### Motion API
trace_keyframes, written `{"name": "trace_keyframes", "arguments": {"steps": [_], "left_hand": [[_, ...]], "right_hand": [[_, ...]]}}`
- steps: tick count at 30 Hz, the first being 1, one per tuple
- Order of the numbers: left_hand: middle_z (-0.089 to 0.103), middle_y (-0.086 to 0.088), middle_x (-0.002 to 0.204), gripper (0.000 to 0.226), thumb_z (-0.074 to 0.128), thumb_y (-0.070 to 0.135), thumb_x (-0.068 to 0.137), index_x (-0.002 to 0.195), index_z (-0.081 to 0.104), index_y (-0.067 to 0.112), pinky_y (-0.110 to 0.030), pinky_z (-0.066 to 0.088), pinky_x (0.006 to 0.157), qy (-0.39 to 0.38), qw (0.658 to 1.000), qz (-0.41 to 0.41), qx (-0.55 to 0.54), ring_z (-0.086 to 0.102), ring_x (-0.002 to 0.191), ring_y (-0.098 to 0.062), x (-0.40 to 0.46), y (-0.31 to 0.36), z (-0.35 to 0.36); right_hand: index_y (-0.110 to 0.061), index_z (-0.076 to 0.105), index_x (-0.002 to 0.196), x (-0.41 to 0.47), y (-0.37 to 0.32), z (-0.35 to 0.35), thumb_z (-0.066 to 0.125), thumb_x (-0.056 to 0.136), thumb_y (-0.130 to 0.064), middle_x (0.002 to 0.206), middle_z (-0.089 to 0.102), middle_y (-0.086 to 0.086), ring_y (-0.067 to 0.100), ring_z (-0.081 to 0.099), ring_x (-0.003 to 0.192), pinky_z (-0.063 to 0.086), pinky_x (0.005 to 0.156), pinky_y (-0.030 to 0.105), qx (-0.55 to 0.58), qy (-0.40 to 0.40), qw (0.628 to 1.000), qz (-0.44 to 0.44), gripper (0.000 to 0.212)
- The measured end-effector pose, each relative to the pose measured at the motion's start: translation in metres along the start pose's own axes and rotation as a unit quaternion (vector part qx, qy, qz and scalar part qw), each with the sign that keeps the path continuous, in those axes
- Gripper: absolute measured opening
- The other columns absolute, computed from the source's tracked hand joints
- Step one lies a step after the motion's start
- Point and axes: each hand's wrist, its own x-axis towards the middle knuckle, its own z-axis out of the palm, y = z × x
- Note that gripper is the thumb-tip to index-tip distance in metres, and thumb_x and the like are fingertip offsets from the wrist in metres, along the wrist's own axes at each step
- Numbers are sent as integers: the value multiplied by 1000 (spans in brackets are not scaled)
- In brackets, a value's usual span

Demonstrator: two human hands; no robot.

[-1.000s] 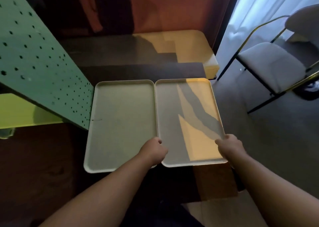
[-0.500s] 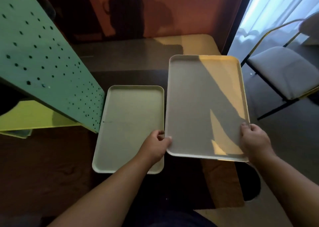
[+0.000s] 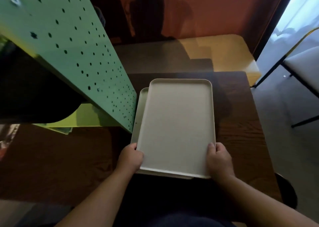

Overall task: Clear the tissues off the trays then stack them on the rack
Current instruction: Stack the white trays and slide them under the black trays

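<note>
head view: top tray [image 3: 176,126] sits over the lower tray [image 3: 141,106], shifted slightly right of it, long axis running away from the person. left hand [image 3: 130,157] and right hand [image 3: 218,158] clasp its near corners; rack [image 3: 69,54] stands left of the trays.

No readable txt, labels, brands or nos. anywhere. The pale rectangular plastic trays [image 3: 176,123] near centre are plain, no print or logo; the green perforated metal panel [image 3: 72,54] at left shows only holes and star-shaped cutouts, no lettering. The dark wood-grain table [image 3: 241,132] and the orange far wall [image 3: 215,11] carry no signs.
</note>
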Motion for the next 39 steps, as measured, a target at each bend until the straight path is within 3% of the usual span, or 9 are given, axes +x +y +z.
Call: {"name": "trace_keyframes", "arguments": {"steps": [10, 15, 18, 21, 24, 27, 31, 35, 39], "left_hand": [[74, -12, 108, 29, 52, 6, 91, 106, 75, 14, -31, 50, 76, 35, 994, 3, 106, 67, 95, -34, 27, -36, -19], [70, -11, 104, 25, 53, 11, 80, 94, 73, 18, -36, 57, 77, 42, 991, 10, 130, 67, 88, -34, 37, -50, -22], [71, -10, 104, 30, 53, 12, 76, 98, 72, 20, -39, 58, 78, 33, 989, 17, 142, 68, 87, -33, 41, -58, -19], [67, -11, 112, 34, 55, 10, 78, 107, 70, 20, -36, 56, 79, 30, 988, 16, 149, 67, 93, -35, 41, -60, -15], [65, -11, 117, 45, 54, 16, 77, 120, 66, 20, -39, 58, 85, 11, 990, -5, 142, 67, 99, -36, 42, -61, -11], [67, -12, 116, 39, 53, 19, 78, 115, 64, 19, -41, 59, 87, -14, 991, -28, 131, 67, 101, -36, 40, -55, -12], [70, -15, 115, 30, 60, 13, 80, 109, 65, 8, -37, 58, 88, -65, 992, -72, 82, 67, 103, -36, 29, -33, -27], [65, -13, 83, 8, 56, 4, 86, 89, 63, 4, -21, 42, 50, -86, 994, -67, 17, 61, 68, -26, 1, 0, -58], [59, -14, 75, 14, 53, 2, 88, 76, 61, 3, -21, 33, 48, -60, 997, -35, -16, 52, 62, -23, -34, 32, -96]], "right_hand": [[-15, 54, 90, -8, -6, 35, 41, 108, -37, 88, 62, 6, 29, 59, 81, 46, 76, 42, -121, -45, 992, -6, 31], [-24, 58, 104, -9, -11, 36, 49, 102, -30, 105, 68, 4, 27, 66, 92, 56, 85, 48, -190, -58, 980, -3, 11], [-24, 55, 129, -10, -15, 37, 55, 98, -24, 129, 61, 5, 27, 66, 104, 59, 89, 52, -218, -69, 973, 17, 31], [-22, 50, 138, -9, -18, 38, 57, 96, -20, 134, 58, 6, 25, 65, 103, 60, 89, 49, -231, -84, 969, 37, 42], [-19, 51, 137, -3, -18, 39, 54, 98, -16, 129, 64, 7, 27, 65, 106, 57, 93, 48, -245, -108, 962, 57, 40], [-12, 57, 130, 4, -20, 34, 58, 98, -17, 116, 67, 9, 28, 67, 104, 58, 94, 48, -244, -119, 960, 71, 33], [-4, 67, 100, 11, -32, 15, 60, 92, -11, 96, 67, 13, 29, 67, 86, 59, 78, 44, -213, -134, 963, 93, 13], [-5, 52, 144, 18, -47, -12, 62, 87, 0, 108, 66, 17, 29, 64, 77, 50, 52, 31, -89, -172, 975, 105, 58], [-19, 34, 162, 5, -93, -42, 55, 86, 7, 146, 54, 13, 30, 65, 106, 54, 69, 35, 23, -175, 984, -10, 82]]}}
